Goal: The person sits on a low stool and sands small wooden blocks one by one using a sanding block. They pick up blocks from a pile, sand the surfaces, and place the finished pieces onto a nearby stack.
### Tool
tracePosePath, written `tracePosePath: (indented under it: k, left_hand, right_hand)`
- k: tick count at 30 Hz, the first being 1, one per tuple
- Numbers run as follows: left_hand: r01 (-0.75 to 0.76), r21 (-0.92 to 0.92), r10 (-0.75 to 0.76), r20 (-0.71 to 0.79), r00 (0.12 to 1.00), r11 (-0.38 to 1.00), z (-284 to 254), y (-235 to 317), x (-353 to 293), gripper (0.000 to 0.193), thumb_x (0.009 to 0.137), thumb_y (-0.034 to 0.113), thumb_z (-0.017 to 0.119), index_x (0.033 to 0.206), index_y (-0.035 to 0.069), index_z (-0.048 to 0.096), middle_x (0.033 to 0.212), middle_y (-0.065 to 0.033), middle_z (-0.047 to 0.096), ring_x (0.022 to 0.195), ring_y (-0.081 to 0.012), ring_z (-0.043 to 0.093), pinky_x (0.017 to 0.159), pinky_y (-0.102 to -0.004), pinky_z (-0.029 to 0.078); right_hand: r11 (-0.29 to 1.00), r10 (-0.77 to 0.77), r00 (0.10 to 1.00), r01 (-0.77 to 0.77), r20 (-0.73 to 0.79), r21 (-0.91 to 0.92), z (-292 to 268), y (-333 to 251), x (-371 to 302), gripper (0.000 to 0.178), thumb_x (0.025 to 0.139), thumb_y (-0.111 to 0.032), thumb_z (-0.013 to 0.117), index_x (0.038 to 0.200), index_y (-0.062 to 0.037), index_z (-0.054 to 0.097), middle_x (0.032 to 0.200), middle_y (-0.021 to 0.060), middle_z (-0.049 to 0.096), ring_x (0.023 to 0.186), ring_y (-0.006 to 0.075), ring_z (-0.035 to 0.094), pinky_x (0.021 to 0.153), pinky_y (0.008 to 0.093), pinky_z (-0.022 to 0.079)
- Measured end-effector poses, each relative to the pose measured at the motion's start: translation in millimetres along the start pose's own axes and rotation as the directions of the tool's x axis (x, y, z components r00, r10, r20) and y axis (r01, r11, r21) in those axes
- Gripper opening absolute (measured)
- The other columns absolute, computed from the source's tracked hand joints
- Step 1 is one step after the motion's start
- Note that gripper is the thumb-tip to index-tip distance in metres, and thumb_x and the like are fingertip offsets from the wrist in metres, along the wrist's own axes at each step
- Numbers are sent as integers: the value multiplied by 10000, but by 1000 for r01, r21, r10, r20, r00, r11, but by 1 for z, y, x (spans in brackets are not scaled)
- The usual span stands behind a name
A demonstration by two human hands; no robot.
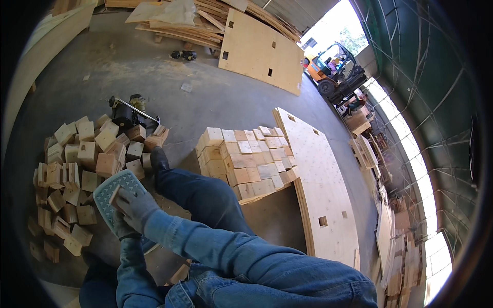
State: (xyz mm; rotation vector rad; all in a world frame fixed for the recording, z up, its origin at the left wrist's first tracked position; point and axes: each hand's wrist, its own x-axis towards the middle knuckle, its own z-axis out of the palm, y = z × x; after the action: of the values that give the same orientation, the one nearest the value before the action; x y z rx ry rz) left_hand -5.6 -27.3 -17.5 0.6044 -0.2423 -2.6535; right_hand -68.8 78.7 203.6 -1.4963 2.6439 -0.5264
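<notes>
My right hand [134, 206], in a grey glove, is closed around a small wooden block [115, 195]. The block is over a pale blue plastic stool top [105, 191] with a raised pattern. My left hand [125, 229], also gloved, is at the near edge of that stool top, just below the right hand. Its fingers are mostly hidden, so its grip cannot be made out. A loose heap of wooden blocks [87, 154] lies on the left, close to the stool top.
A neat stack of wooden blocks [251, 159] stands right of my knee, beside a long plywood panel [328, 185] with square holes. Power tools [128, 112] lie behind the heap. Farther off are stacked boards [200, 25] and an orange forklift [328, 72] with a person aboard.
</notes>
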Motion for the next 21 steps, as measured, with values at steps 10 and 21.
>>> tracePosePath:
  k: [10, 21]
  left_hand:
    - [-402, 601, 287, 283, 915, 690, -9, -5, -6, 351, 1083, 278, 515, 1348, 62, 592, 1315, -134, 672, 1183, -285, 678, 992, -419, 608]
    - [-343, 705, 275, 214, 937, 621, -12, 1, -2, 444, 1094, 330, 465, 1452, 71, 504, 1418, -156, 606, 1274, -306, 624, 1078, -450, 550]
  right_hand:
    - [994, -96, 994, 93, 56, 56, -1, 0, -81, 592, 844, -296, 754, 1400, -148, 616, 1524, 96, 478, 1287, 400, 534, 1060, 518, 479]
    - [988, 151, 943, -149, 297, -30, -15, -18, 55, 519, 881, -321, 715, 1364, -168, 603, 1483, 96, 499, 1272, 398, 560, 1045, 526, 477]
